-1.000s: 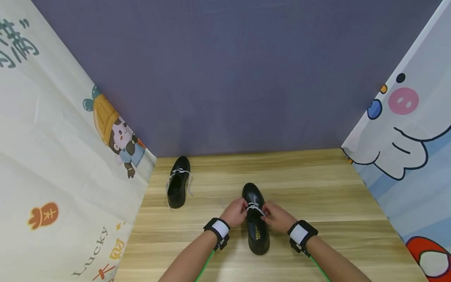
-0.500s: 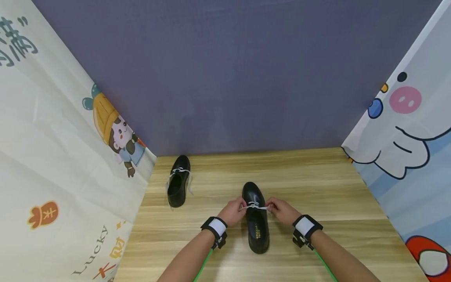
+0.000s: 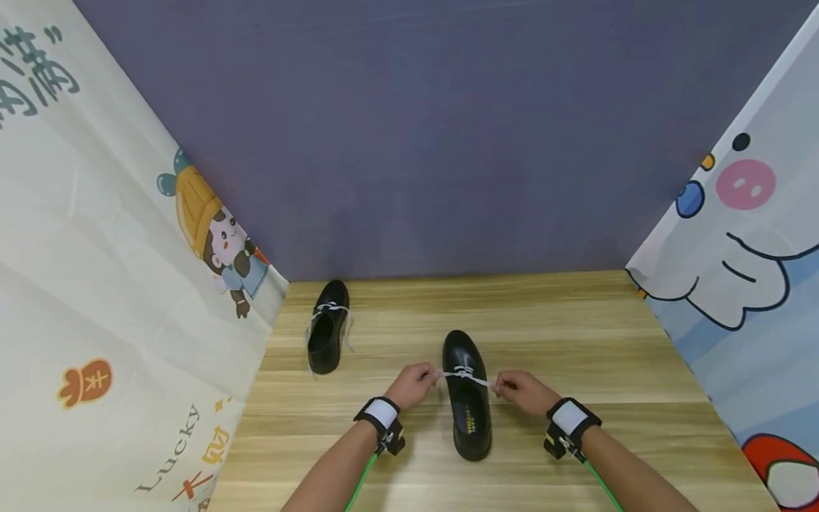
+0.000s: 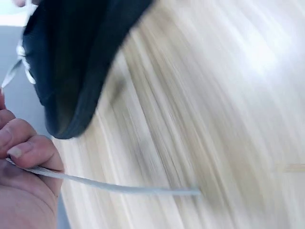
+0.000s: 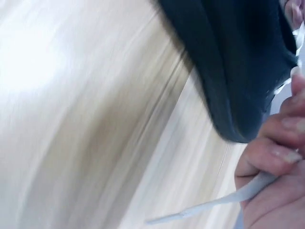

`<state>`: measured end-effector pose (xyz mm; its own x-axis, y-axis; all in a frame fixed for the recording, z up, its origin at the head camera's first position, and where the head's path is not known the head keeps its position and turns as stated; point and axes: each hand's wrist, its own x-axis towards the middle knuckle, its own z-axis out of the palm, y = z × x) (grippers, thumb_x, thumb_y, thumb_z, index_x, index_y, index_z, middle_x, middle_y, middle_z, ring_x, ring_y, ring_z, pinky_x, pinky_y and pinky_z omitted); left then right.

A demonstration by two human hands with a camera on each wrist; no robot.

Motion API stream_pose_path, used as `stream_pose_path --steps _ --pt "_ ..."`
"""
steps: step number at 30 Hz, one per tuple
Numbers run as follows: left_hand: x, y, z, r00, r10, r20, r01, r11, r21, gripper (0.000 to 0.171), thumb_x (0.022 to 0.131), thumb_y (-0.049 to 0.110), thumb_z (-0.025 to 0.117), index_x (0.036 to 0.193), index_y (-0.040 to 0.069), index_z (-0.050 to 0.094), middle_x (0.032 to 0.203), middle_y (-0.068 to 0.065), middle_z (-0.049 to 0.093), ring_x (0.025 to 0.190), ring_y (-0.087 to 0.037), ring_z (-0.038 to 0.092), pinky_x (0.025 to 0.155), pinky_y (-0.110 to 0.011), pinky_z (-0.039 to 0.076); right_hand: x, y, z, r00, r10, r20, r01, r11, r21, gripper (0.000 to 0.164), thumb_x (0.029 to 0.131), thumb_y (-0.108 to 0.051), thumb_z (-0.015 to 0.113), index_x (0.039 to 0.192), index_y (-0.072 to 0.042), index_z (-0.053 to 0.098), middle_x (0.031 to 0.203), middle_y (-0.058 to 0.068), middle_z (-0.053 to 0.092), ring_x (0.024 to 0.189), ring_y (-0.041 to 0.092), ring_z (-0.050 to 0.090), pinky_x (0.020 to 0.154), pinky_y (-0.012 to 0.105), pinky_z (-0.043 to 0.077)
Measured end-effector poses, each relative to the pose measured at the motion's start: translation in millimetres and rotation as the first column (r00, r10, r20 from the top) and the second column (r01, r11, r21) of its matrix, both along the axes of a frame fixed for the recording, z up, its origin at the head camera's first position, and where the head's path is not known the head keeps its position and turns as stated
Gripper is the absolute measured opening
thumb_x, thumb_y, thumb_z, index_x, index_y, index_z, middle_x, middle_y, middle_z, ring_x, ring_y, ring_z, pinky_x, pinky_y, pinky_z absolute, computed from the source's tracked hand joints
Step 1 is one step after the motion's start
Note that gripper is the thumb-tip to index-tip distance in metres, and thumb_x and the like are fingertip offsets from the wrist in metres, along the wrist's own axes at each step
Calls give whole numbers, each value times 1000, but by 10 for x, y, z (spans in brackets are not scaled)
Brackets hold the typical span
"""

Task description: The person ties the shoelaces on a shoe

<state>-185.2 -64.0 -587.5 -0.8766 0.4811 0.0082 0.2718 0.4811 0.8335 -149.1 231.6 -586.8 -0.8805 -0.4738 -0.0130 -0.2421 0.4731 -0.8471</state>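
A black leather shoe [image 3: 461, 348] stands upright on the wooden surface, toe pointing away from me. Its white shoelace [image 3: 476, 379] stretches sideways across the opening, crossed over the lacing. To the left of the shoe, my left hand [image 3: 411, 386] pinches one lace end; a loose tail [image 4: 119, 188] trails from its curled fingers in the left wrist view. On the other side, my right hand [image 3: 527, 392] grips the opposite end, and its lace tail [image 5: 209, 204] hangs past the palm in the right wrist view. Both hands are off the shoe itself.
A second black shoe [image 3: 325, 345] with loose white laces stands farther back on the left. Behind the wood-grain surface [image 3: 563, 313] rises a grey-blue panel [image 3: 435, 142]. Printed curtains [image 3: 128, 249] hang at both sides.
My hands have moved apart, the left leftward and the right rightward, each with a lace end. The lace between them has become longer and straighter across the shoe, which stays in place.
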Motion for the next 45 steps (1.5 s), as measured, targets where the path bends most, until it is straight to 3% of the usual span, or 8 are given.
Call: stream_pose_path --steps 3,7,12,17,24,28,33,45 --pt "2 58 24 994 46 95 -59 989 137 33 106 21 51 89 -5 62 69 7 44 60 -6 40 57 -23 35 25 -25 44 998 -19 65 26 995 -101 19 102 -11 57 92 4 62 75 -4 51 65 4 45 57 23 39" --pt "-13 146 92 967 73 242 -155 928 340 37 107 21 48 98 -15 55 68 4 43 59 -10 38 55 -24 32 2 -77 120 987 -96 127 128 954 -271 23 104 -9 52 98 12 58 80 -1 55 69 7 51 60 25 45" --pt "-36 259 119 926 102 364 -289 812 507 35 107 17 47 97 -16 51 80 -4 54 74 -17 49 68 -28 41 -60 -174 131 975 -143 170 214 808 -549 28 105 -4 48 102 23 51 91 -1 65 84 11 62 74 27 53" --pt "-9 363 103 894 49 446 -358 677 644 28 107 14 45 89 -4 56 112 -25 66 104 -32 61 98 -46 42 -55 -300 81 968 -147 206 250 675 -695 22 104 -3 49 104 16 61 107 4 72 101 14 67 90 28 52" --pt "12 463 63 884 -33 466 -366 572 734 18 106 9 45 101 1 60 104 -14 72 104 -28 67 99 -40 45 -82 -469 42 936 -79 342 332 520 -787 19 106 -7 46 108 -2 64 115 6 73 111 19 67 101 38 48" --pt "-29 511 34 885 -30 464 -373 549 748 19 105 7 50 108 -7 62 98 -6 72 94 -17 69 93 -36 52 -132 -533 48 922 -105 372 373 497 -783 18 107 -7 44 111 -4 62 111 6 72 107 19 68 99 39 50" --pt "-51 553 18 891 28 453 -389 563 729 27 100 5 58 112 -19 62 99 -15 74 87 -17 72 85 -35 56 -168 -613 43 892 -195 407 446 516 -732 16 106 -7 48 110 0 61 105 6 71 99 19 68 90 33 54" --pt "-46 605 3 867 127 482 -460 579 674 24 94 -1 67 111 -17 66 93 -12 75 79 -10 70 75 -23 55 -197 -716 -27 856 -298 422 516 532 -671 18 102 3 49 115 12 59 94 4 66 85 12 65 78 24 55"
